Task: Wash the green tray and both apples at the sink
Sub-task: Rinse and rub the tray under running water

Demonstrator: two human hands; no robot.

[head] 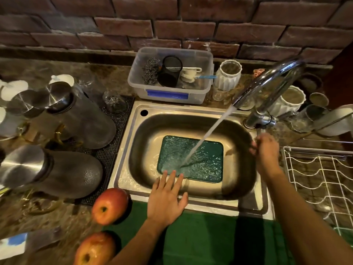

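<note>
The stone desk (80, 217) holds the steel sink (254, 199). On the desk lie two apples (109, 205) (95, 249), a black mat (112, 148), a plastic box (172, 94) and a wire rack (321, 180).

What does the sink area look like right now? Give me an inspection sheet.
Surface: stone counter; steel sink with tap running.
Job's things: green tray flat in the basin under the stream; two apples on the counter, left of the sink.
Clutter: steel jugs, clear tub of scrubbers, white vases, wire rack.
Hands: left hand open over the sink's front rim, fingers at the tray's edge; right hand at the sink's right rim, holding nothing seen.
Cables: nothing seen.
Surroundings: brick wall.
</note>
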